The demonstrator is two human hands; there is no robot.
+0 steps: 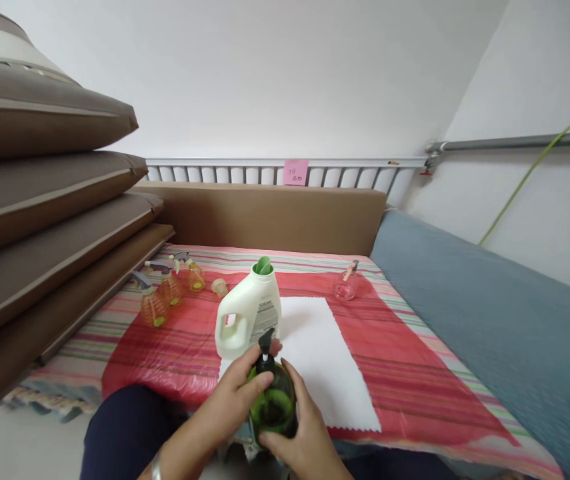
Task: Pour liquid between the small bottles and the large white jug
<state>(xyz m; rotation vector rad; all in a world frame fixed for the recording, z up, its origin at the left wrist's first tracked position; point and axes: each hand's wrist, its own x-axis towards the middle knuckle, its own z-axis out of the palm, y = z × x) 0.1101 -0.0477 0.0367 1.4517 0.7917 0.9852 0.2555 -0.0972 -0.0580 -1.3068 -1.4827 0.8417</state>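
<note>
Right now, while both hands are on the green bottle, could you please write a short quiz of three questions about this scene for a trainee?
1. True or false: the white jug stands upright just behind the green bottle.
2. Choose one: the fingers of the left hand are at A) the black pump top, B) the jug's handle, C) a pink note.
3. Short answer: which colour is the jug's cap?

Key: 1 true; 2 A; 3 green.
</note>
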